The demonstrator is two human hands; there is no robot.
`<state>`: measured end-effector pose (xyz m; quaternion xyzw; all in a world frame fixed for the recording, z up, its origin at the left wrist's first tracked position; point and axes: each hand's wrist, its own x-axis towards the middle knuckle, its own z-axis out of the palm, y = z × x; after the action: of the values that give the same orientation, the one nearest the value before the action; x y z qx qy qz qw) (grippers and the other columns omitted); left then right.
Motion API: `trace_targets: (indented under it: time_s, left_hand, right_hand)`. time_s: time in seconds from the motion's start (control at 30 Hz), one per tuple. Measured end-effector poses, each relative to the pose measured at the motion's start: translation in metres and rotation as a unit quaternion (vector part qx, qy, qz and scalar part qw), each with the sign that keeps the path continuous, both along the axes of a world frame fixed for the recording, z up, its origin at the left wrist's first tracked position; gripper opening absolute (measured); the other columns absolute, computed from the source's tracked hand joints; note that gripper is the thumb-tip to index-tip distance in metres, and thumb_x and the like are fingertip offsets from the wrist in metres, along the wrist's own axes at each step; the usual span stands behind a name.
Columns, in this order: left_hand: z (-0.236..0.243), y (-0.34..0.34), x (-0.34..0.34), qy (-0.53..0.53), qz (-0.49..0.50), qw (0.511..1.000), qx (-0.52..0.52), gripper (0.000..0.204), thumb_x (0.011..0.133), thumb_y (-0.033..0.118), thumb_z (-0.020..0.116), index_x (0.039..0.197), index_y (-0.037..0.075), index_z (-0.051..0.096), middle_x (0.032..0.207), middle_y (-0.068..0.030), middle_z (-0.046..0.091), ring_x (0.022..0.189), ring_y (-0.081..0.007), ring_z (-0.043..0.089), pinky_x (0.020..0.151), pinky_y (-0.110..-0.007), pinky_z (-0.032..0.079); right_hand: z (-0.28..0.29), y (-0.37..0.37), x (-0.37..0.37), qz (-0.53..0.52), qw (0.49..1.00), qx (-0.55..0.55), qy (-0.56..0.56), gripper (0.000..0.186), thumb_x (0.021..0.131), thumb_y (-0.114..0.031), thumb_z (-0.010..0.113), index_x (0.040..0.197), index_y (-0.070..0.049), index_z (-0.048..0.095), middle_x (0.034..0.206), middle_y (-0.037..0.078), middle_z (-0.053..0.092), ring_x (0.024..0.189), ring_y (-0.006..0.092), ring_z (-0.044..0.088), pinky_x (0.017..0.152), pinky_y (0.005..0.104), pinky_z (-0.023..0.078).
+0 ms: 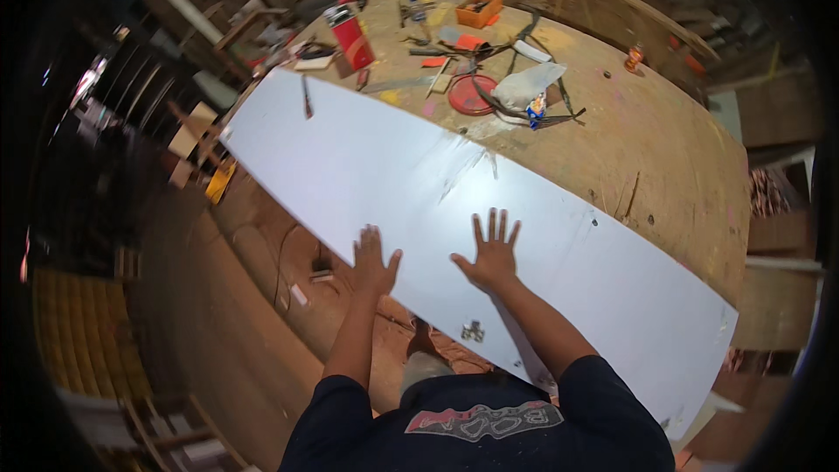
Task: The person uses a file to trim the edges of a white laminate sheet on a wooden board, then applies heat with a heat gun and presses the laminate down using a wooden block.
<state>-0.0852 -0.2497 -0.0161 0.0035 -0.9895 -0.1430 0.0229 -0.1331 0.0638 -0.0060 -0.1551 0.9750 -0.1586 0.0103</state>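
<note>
"Dark shirt cloth is filling the near margin; what is lying beyond it?"

"White panel, slanting across the near side of the counter. At its near edge the left hand is lying palm-down, thumb apart; farther in, the right hand is lying flat, fingers spreading wide. Neither is gripping anything."

"Which faults are threatening?"

"Chiefly tipping: the near edge is apparently projecting past the counter — support beneath is not showing — so hard pressing there could be levering the panel up."

"And lesser ones?"

"Beside the right forearm a metal fitting is sitting, possibly snagging skin during a careless sweep. Toward the left end a slim dark tool is lying loose; tilting could be sending it sliding, scratching the surface."
</note>
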Motion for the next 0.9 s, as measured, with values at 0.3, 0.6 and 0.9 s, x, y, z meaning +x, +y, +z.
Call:
trace_targets:
  time_s: [0.3,0.6,0.9]
  left_hand:
    - [-0.044,-0.232,-0.277,0.028,0.122,0.992,-0.033,0.095,0.11,0.055,0.055,0.17,-0.01,0.02,0.179,-0.0286,0.021,0.168,-0.0393,0.016,0.137,-0.053,0.008]
    - [-0.066,-0.336,-0.457,0.13,0.23,0.964,-0.043,0.082,0.11,0.057,0.055,0.162,-0.003,0.036,0.163,-0.0242,0.042,0.155,-0.0395,0.036,0.13,-0.062,0.022]
    - [-0.062,-0.34,-0.467,0.202,0.22,0.953,0.058,0.034,0.111,0.03,0.057,0.12,-0.003,0.06,0.116,-0.0198,0.065,0.11,-0.0446,0.065,0.114,-0.061,0.041]
  right_hand:
    - [0.018,-0.144,-0.112,-0.083,0.995,0.001,-0.058,0.119,0.094,-0.083,0.055,0.174,-0.002,0.02,0.178,0.036,0.008,0.165,0.0551,-0.009,0.127,0.0754,-0.008]
    - [0.013,-0.152,-0.118,-0.096,0.99,0.025,-0.102,0.127,0.09,-0.086,0.06,0.173,0.0,0.019,0.176,0.039,0.008,0.166,0.0527,-0.001,0.134,0.0626,0.004]
    - [0.006,-0.152,-0.109,-0.14,0.988,0.01,-0.068,0.124,0.096,-0.081,0.057,0.169,0.011,0.017,0.176,0.037,0.013,0.167,0.0478,0.005,0.137,0.0546,0.009]
